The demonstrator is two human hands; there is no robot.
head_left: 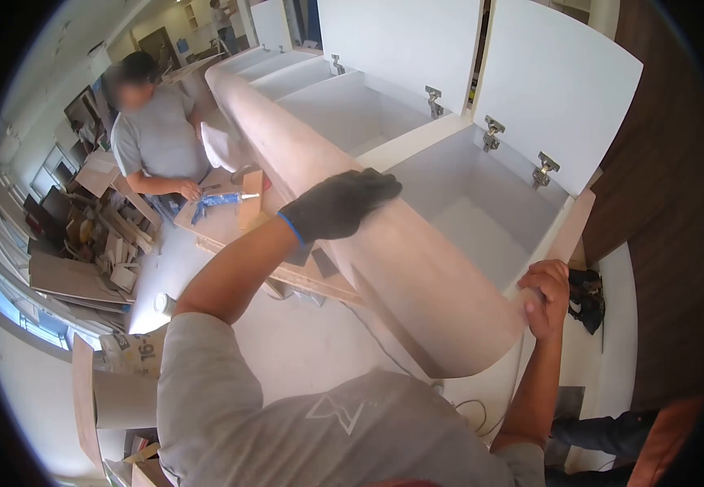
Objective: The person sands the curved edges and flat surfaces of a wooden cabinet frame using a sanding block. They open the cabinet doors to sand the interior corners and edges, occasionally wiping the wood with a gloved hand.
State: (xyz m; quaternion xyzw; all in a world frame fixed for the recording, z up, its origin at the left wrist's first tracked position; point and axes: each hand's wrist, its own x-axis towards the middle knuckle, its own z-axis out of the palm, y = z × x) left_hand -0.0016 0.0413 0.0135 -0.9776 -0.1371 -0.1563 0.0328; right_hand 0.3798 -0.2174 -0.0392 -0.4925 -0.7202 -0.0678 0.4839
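My left hand, in a dark glove with a blue cuff, lies across the curved wood-coloured panel. Its fingers are close together and look stretched along the surface; whatever may be under the palm is hidden. My bare right hand curls round the near right end of the cabinet, beside the panel's end. The long cabinet has pale open compartments and raised white doors on metal hinges.
Across the panel, a person in a grey shirt stands by a wooden worktable with a blue caulking gun. Wood scraps are piled at left. A cable runs along the floor. Dark-clothed legs show at lower right.
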